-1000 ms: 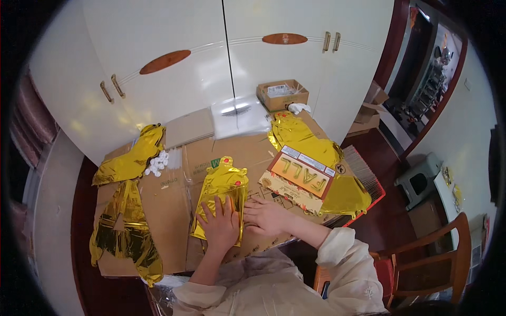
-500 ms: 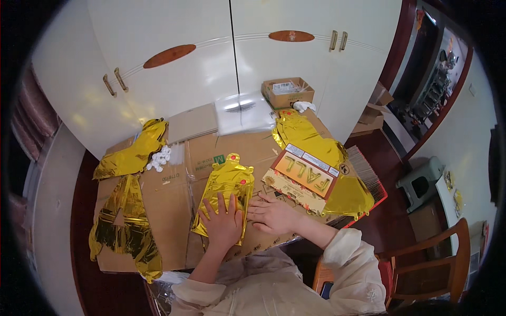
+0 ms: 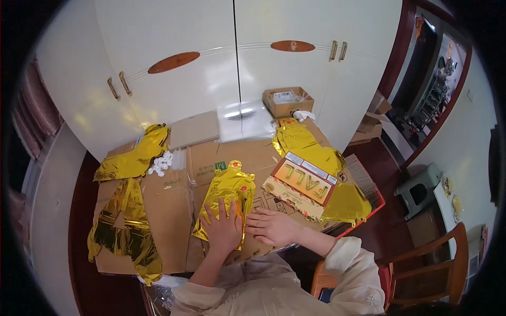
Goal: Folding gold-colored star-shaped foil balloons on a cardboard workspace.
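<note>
A folded gold foil balloon (image 3: 227, 183) lies flat in the middle of the cardboard-covered table (image 3: 168, 221). My left hand (image 3: 224, 229) rests palm down on its lower half, fingers spread. Against the balloon's right edge lies my right hand (image 3: 271, 227), flat on the cardboard with its fingers stretched out. To its upper right sits a printed card packet (image 3: 300, 184) with gold letter pictures, partly over a pile of gold foil balloons (image 3: 342, 197). At the left are an unfolded A-shaped foil balloon (image 3: 126, 226) and another gold foil pile (image 3: 134, 158).
Small white curled pieces (image 3: 160, 164) lie by the left foil pile. Along the back are grey-brown card sheets (image 3: 195, 130), clear plastic bags (image 3: 245, 124) and a small cardboard box (image 3: 289, 104) before the white cabinet (image 3: 174, 31). A wooden chair (image 3: 453, 263) stands at the right.
The whole view has shifted slightly, with the table lower in the picture. Both hands stay in nearly the same place at the folded balloon.
</note>
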The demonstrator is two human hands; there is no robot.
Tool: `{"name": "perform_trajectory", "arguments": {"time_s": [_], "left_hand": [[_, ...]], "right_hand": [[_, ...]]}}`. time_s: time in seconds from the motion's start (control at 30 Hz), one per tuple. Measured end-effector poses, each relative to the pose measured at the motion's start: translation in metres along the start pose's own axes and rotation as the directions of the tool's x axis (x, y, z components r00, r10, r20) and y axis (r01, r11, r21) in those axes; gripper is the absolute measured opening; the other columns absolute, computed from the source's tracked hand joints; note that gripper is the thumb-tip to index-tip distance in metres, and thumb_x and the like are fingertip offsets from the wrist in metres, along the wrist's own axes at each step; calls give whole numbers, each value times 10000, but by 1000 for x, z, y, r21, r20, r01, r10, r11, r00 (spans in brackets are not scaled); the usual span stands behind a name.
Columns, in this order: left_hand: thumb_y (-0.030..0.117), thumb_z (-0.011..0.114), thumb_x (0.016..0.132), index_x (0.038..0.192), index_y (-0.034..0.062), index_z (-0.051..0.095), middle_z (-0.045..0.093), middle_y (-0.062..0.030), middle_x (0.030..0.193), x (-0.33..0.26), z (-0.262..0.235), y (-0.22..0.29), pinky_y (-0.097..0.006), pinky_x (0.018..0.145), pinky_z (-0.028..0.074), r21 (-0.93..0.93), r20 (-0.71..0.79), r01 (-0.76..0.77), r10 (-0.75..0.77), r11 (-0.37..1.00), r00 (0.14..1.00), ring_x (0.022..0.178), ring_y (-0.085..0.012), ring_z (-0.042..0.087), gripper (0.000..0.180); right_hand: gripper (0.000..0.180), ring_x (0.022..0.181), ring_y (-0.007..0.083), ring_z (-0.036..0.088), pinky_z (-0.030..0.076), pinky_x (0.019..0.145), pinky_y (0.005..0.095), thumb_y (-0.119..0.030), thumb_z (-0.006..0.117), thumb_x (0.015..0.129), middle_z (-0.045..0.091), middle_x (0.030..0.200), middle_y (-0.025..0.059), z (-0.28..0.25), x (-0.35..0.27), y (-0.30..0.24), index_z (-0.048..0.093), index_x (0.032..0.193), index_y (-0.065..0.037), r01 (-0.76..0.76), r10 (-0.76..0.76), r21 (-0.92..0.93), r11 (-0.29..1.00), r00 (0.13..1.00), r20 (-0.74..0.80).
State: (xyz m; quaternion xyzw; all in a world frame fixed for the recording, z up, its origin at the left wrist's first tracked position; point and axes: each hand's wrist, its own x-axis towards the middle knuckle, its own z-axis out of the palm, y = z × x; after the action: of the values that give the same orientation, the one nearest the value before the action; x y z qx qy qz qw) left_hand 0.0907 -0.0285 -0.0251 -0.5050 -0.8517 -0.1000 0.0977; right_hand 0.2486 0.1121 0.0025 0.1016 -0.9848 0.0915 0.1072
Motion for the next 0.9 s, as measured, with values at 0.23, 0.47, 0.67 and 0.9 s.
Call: {"name": "perform_trajectory", "arguments": {"time_s": [0.23,0.47,0.67,0.9], "left_hand": [[407,418,975,1485,213,376,301,-173,1542,1,-4,2,-720,1070,149,10,17,-6,6,1000,1000,1384,-544,205,547],[407,398,980,1491,219,363,295,-172,1548,1,-6,4,-698,1090,130,9,34,4,-5,1000,999,1390,-530,209,546],[421,419,966,1487,224,374,293,-169,1550,2,-7,4,-709,1084,133,6,43,13,-14,1000,999,1391,-536,203,559],[442,431,957,1484,220,379,297,-179,1545,1,-9,4,-715,1083,135,9,39,8,-8,1000,999,1388,-540,208,574]], "right_hand": [[351,1225,238,538,307,1143,434,-252,567,879,622,1243,104,-6,3,-3,665,1153,-56,13,-4,72,997,992,-124],[361,1165,262,587,346,1117,436,-225,600,853,666,1157,148,10,16,3,666,1111,20,-186,170,-48,981,957,-234],[374,1155,307,594,336,1120,431,-219,573,848,676,1135,181,15,31,15,680,1061,69,-321,237,-204,925,906,-350],[384,1147,318,597,332,1121,432,-216,564,840,681,1112,205,14,38,29,680,1039,91,-406,288,-287,868,881,-376]]}}
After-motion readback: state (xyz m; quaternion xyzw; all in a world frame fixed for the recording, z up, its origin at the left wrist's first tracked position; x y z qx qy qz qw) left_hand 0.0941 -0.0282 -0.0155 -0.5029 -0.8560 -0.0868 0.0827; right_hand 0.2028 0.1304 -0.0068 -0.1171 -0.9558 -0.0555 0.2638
